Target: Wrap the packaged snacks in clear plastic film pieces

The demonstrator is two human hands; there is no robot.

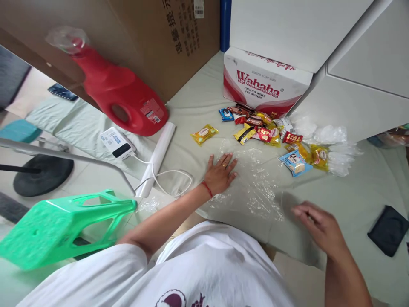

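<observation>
My left hand (220, 172) lies flat with its fingers spread, pressing on a clear plastic bag (255, 187) spread out on the pale green cloth (319, 200). A ring and a red string bracelet show on this hand and wrist. Just right of the bag, my right hand (315, 221) is raised with its fingers curled in toward the thumb; whatever may be between them is hidden. Beyond the left hand lies one yellow wrapped snack (204, 134). Farther right is a pile of small wrapped snacks (255, 128), with a blue snack packet (295, 162) nearer me.
A Wahaha carton (260, 83) stands behind the snacks, with crumpled clear bags (340, 157) to its right. At left are a red jug (124, 94), a power bank (117, 143) with a white cable, a white roll (156, 160) and a green stool (57, 226). A black pouch (389, 230) lies far right.
</observation>
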